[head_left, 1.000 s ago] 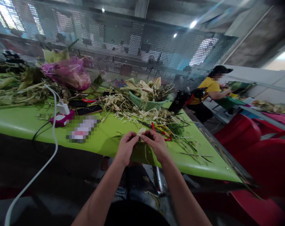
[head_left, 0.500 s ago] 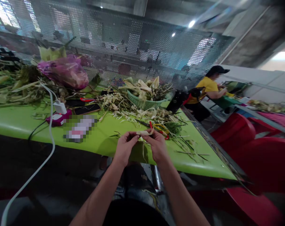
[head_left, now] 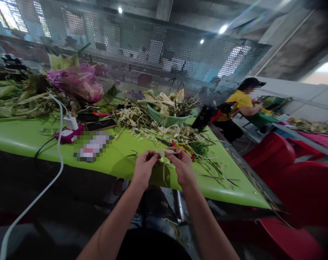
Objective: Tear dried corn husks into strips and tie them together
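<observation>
Compared with a second ago, the person's hands stand slightly farther apart, and the pale strip (head_left: 167, 152), bunched between the fingertips then, now shows as a longer band reaching over the right fingers. More of the red-handled scissors (head_left: 173, 143) is hidden behind the right hand.

The left hand (head_left: 144, 168) pinches the strip's left end between thumb and forefinger, its other fingers curled in. The right hand (head_left: 183, 164) has its thumb and forefinger pressed together on the strip too; how its remaining fingers sit cannot be told.

The strip is between the two hands, above the near edge of the green table (head_left: 131, 141), in front of the heaped basket (head_left: 166, 119). Its long axis runs left to right, nearly level. A thin tail (head_left: 164, 173) hangs below, pointing down towards the table's edge.
</observation>
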A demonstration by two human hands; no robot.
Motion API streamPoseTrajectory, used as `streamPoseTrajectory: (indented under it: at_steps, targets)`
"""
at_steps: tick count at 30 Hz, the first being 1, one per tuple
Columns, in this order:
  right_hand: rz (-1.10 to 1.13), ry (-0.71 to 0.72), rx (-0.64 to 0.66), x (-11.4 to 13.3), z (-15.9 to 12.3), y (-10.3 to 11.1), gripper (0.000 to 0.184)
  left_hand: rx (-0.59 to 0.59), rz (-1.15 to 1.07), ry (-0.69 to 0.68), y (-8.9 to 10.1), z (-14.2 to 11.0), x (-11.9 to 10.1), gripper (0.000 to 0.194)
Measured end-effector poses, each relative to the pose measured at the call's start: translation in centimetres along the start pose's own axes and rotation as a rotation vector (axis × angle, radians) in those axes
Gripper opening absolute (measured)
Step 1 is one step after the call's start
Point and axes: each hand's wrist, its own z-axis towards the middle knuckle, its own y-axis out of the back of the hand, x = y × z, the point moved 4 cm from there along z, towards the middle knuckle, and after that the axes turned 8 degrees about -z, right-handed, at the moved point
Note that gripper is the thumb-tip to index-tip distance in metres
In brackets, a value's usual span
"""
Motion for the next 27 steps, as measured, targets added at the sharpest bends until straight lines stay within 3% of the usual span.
streamPoseTrajectory:
  at_steps: [5, 9, 15, 18, 21, 27]
  targets:
    - [-0.047, 0.038, -0.039, 0.1, 1.1, 1.4, 0.016, 0.029, 0.04, 0.04, 0.2, 0.0, 0.2, 0.021]
    - [-0.082, 0.016, -0.109, 0.1, 2.2, 3.7, 0.019, 0.019, 0.025, 0.034, 0.5, 0.3, 0.1, 0.021]
    - [-0.383, 0.112, -0.265, 0.5, 4.8, 11.2, 0.029, 0.013, -0.045, 0.064, 1.1, 1.3, -0.1, 0.024]
    - [-0.687, 0.162, -0.194, 0.2, 6.3, 13.8, 0.031, 0.002, -0.058, 0.07, 1.0, 1.8, -0.3, 0.027]
    - [-0.827, 0.146, -0.078, -0.7, 7.1, 14.0, 0.024, -0.006, -0.053, 0.064, 0.7, 2.1, -0.3, 0.029]
    - [-1.021, 0.194, 0.15, -2.1, 7.3, 10.3, 0.025, 0.022, -0.038, 0.022, 1.1, 2.1, 0.2, 0.027]
